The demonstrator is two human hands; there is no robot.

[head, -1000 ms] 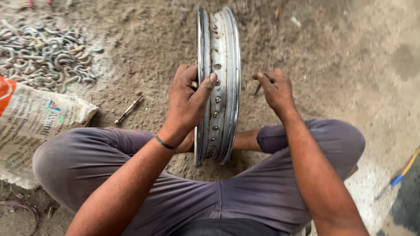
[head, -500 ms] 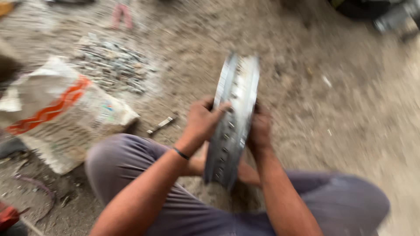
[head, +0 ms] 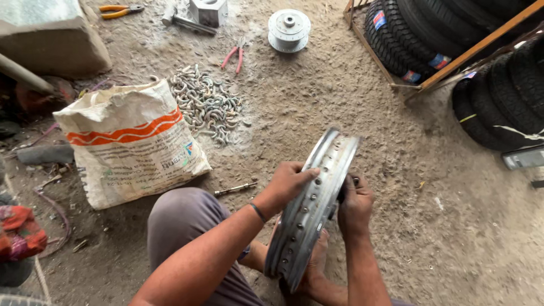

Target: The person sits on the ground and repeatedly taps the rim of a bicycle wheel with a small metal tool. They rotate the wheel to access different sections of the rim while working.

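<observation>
Silver spoked-type metal wheel rim (head: 310, 209) stands on edge on the dirt floor (head: 317, 96), tilted, top leaning far-right, bottom resting near the person's bare foot (head: 317, 266) between the knees. Drilled holes show along its inner channel.

Left hand (head: 286, 184): grip closed over the rim's left flange, fingers wrapped onto the channel, thumb side toward the near edge. Thin dark band (head: 259, 212) on that wrist.

Right hand (head: 354, 207): grip curled tight against the rim's right side, touching it; something small and dark sits at the fingertips, too small to tell what.

Around it:
- Small metal rod-like tool (head: 235, 188) lying on the floor just left of the left hand.
- White woven sack with orange wavy stripes (head: 133, 147), left of the rim, standing open.
- Pile of bent grey metal pieces (head: 207, 105) just beyond the sack.
- Red-handled pliers (head: 234, 56) farther out; orange-handled pliers (head: 119, 10) at far left.
- Round silver wheel hub (head: 289, 29) at far centre; grey metal block (head: 208, 11) left of it.
- Black tyres in a wooden rack (head: 453, 39), far right, well apart from the rim.
- Grey trousers (head: 181, 221) on the seated person.
</observation>
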